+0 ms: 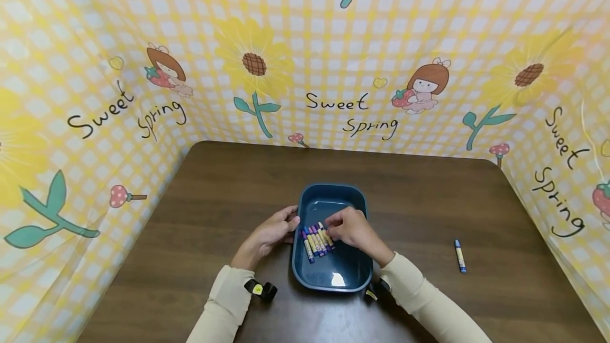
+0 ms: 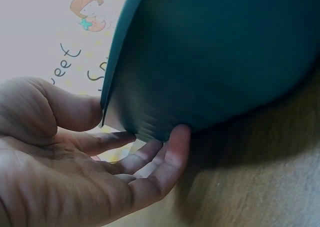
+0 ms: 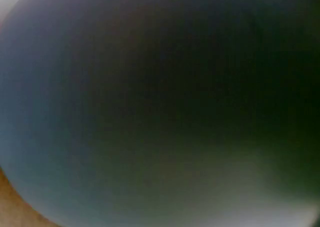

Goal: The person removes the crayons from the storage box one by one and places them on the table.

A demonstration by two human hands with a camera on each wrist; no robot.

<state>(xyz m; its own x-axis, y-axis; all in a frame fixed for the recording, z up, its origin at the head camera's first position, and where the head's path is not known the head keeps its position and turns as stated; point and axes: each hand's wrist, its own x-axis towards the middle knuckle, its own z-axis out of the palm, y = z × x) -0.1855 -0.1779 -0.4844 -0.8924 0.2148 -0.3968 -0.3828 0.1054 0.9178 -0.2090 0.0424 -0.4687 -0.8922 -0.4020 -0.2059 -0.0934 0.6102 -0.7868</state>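
A dark blue tray stands on the table, its long side running away from me. Several crayons with yellow wrappers and blue or purple ends lie side by side in its left half. My left hand grips the tray's left wall; in the left wrist view its thumb rests at the rim and the fingers curl beneath the tray's side. Inside the tray, my right hand pinches the rightmost crayon of the row, partly covering it. The right wrist view shows only a dark blur of the tray.
A single blue-ended crayon lies on the brown wooden table, to the right of the tray. Checked yellow cloth with flower prints hangs behind the table and along both sides.
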